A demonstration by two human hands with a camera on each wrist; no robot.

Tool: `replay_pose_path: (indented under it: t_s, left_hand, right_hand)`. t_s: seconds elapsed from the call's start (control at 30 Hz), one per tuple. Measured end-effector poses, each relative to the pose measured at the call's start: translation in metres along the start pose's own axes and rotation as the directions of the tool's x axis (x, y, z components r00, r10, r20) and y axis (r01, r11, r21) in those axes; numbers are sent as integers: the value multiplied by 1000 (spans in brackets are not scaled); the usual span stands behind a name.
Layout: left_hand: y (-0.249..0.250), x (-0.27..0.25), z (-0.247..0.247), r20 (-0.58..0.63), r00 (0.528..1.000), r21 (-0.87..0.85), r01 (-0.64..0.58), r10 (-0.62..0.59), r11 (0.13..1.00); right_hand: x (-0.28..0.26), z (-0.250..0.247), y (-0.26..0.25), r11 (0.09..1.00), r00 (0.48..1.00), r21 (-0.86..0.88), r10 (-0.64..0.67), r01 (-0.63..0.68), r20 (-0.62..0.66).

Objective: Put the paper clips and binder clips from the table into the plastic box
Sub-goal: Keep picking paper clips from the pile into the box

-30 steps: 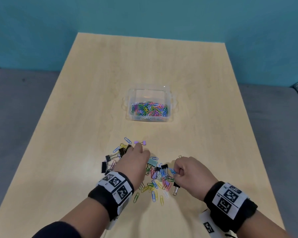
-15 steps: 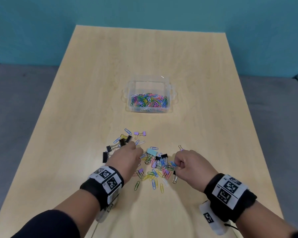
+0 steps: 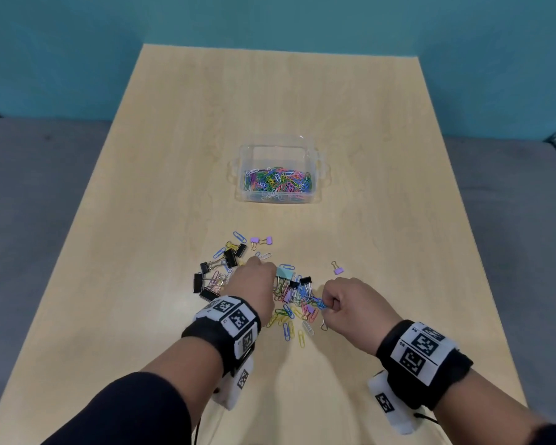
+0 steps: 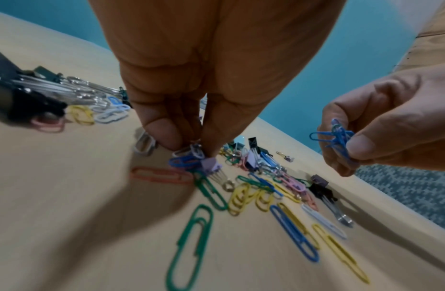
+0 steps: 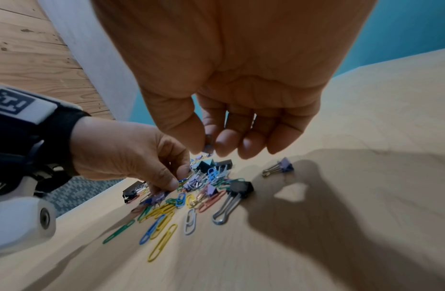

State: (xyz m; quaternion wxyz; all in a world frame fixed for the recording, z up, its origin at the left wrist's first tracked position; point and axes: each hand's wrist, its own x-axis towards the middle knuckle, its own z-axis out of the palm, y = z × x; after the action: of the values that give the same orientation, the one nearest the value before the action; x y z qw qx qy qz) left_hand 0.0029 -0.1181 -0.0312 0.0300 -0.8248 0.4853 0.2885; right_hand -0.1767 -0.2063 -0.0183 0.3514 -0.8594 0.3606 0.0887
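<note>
Fingertips pinched, the left hand (image 3: 251, 285) reaches down onto the near pile of clips on the desk (image 3: 174, 155), thumb and fingers closed on a knot of wire paper clips beside a small lilac binder clip (image 4: 209, 165). To its right, the right hand (image 3: 350, 305), raised just off the wood with knuckles up, grips a tangle of blue paper clips (image 4: 337, 137) between thumb and curled fingers. Both wrists wear black bands (image 3: 225, 329) set with white square-patterned markers.

Loose paper clips (image 3: 291, 329), thin bent-wire loops in green, yellow, blue, pink and white, lie scattered between and just near of the two hands; they are too many and too tangled to count. Among them sit a mint binder clip (image 3: 283, 272) and black ones with silver wire handles. Left of the left hand lies a cluster of black binder clips (image 3: 212, 277). Two lilac binder clips (image 3: 261, 240) lie joined handle to handle just beyond it, and one more lilac clip (image 3: 337, 269) lies apart to the right.

Farther up the pale wood-grain desk stands one clear rectangular plastic box (image 3: 278, 149), open-topped, with a layer of coloured paper clips (image 3: 278, 183) across its floor.
</note>
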Motion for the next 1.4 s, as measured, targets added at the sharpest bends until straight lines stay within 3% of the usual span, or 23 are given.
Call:
replay_pose_path:
  t_s: [0.3, 0.53, 0.77, 1.0, 1.13, 1.2, 1.4]
  left_hand:
    - [8, -6, 5, 41, 999, -10, -29, 30, 1000]
    - [11, -10, 0, 34, 995, 76, -94, 91, 993]
    - [6, -1, 4, 55, 998, -87, -26, 31, 996]
    - [2, -7, 7, 42, 999, -70, -27, 30, 997]
    - [-10, -7, -3, 56, 998, -210, 37, -26, 977]
    - [-17, -3, -22, 24, 997, -335, 83, -80, 939]
    - [-20, 48, -111, -230, 960, -501, 23, -159, 865]
  right_hand:
    - [2, -2, 2, 1000, 1000, -3, 19, -19, 9]
    - [15, -11, 2, 1000, 999, 9, 29, -30, 21]
    - [34, -20, -1, 1000, 999, 4, 17, -17, 30]
    - [49, -25, -1, 1000, 999, 27, 12, -13, 30]
    - [57, -32, 1, 999, 999, 42, 23, -24, 25]
    - [63, -41, -1, 998, 999, 62, 32, -33, 7]
    - [118, -93, -28, 999, 989, 35, -9, 15, -150]
